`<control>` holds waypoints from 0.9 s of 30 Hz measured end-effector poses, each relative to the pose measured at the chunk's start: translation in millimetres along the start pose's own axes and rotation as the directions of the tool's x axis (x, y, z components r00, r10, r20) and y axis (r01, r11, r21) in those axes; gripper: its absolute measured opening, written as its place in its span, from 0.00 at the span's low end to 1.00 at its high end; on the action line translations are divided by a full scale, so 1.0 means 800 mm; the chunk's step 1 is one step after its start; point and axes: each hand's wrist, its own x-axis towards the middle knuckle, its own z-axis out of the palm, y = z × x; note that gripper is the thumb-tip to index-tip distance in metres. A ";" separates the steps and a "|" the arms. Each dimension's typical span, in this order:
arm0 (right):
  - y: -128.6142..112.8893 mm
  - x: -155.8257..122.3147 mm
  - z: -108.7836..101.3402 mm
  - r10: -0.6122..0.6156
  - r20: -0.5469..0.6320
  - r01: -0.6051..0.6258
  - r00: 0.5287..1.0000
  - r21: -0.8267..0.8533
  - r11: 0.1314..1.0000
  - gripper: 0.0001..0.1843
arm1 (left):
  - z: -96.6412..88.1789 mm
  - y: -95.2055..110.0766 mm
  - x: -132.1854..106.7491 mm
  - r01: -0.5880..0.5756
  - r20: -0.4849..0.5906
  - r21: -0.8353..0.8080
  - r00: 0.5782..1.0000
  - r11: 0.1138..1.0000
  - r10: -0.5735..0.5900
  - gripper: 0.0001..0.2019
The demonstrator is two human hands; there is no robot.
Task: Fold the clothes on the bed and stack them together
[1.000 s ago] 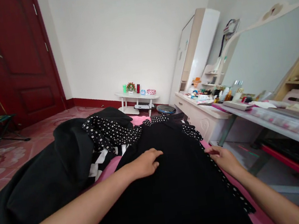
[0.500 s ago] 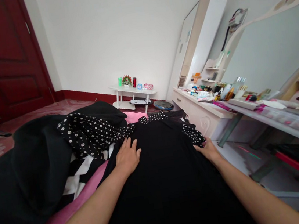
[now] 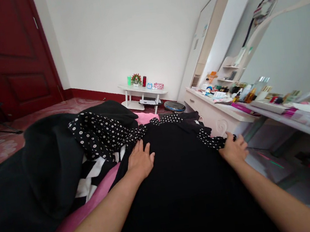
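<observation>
A black garment (image 3: 181, 181) with polka-dot trim lies spread over a pink bed surface (image 3: 97, 195) in front of me. My left hand (image 3: 140, 161) rests flat on the garment near its left shoulder, fingers together and stretched out. My right hand (image 3: 234, 150) is at the garment's right edge, fingers curled round the polka-dot sleeve trim (image 3: 212, 141). A polka-dot collar (image 3: 168, 119) shows at the far end.
Other dark clothes (image 3: 43, 162), a polka-dot cloth (image 3: 100, 135) and a black-and-white striped piece (image 3: 91, 176) are heaped to the left. A cluttered white dressing table (image 3: 223, 112) stands on the right, a small white side table (image 3: 143, 94) by the far wall, a red door (image 3: 8, 56) at left.
My right hand has moved outward to the right, pulling the polka-dot sleeve trim with it. My left hand stays flat on the garment, where it moved half a second earlier.
</observation>
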 end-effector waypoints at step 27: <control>-0.177 -0.156 0.003 -0.619 0.468 0.572 0.630 0.260 0.778 0.31 | -0.004 -0.004 -0.004 0.022 -0.006 -0.011 1.000 1.000 -0.022 0.28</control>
